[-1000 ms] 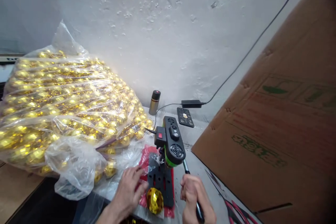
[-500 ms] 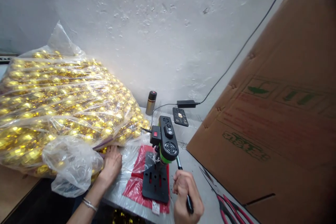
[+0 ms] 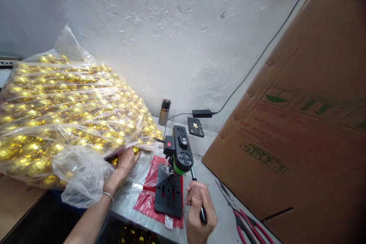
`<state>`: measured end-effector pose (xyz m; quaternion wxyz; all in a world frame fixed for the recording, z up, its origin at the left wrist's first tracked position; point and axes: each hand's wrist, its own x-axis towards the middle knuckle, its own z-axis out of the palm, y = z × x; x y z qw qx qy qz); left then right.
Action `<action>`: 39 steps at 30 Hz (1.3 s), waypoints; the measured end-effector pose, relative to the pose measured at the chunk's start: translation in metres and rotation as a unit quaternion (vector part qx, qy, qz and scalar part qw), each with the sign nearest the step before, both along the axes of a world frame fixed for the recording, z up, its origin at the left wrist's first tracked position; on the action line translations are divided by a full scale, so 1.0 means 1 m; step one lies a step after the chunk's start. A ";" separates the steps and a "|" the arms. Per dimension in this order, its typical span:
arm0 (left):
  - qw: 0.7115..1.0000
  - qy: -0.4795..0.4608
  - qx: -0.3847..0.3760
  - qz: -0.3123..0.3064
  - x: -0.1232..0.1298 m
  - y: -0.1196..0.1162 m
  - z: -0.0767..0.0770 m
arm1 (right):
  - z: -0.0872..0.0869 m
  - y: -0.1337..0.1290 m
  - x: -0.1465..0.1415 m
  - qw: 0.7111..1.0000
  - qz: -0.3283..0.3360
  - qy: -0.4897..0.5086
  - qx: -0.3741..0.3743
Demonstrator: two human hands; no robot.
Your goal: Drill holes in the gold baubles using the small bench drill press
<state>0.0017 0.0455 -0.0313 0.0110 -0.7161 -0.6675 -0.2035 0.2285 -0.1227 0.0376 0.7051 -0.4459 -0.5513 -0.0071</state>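
My right hand [image 3: 201, 210] is closed around the black grip of a lever [image 3: 203, 216] on a small bench drill press [image 3: 183, 148]. The press has a black head with a green band, a red switch and a slotted base plate [image 3: 169, 204]. A red plastic sheet [image 3: 144, 202] lies under the base. To the left, my left hand [image 3: 126, 162] reaches in at the mouth of a big clear plastic bag [image 3: 94, 122] full of shiny gold balls. Its thumb side is spread, with gold showing beside it; the other fingertips are partly hidden by the plastic.
Scissors with red and black handles [image 3: 248, 225] lie at the right, beside a large cardboard box [image 3: 286, 122]. Behind the press are a spray can [image 3: 164, 112], a phone [image 3: 196, 127] and a black power adapter [image 3: 203, 113] with its cable. Gold pieces [image 3: 137, 234] show below the table edge.
My left hand has moved up and to the right, further in at the bag's mouth, and its fingers have spread. My right hand stays on the lever, nearly unmoved.
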 end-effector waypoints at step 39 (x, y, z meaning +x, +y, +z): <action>0.539 -0.757 -0.369 0.007 0.060 -0.125 -0.002 | 0.010 -0.007 -0.001 0.999 0.013 0.001 -0.045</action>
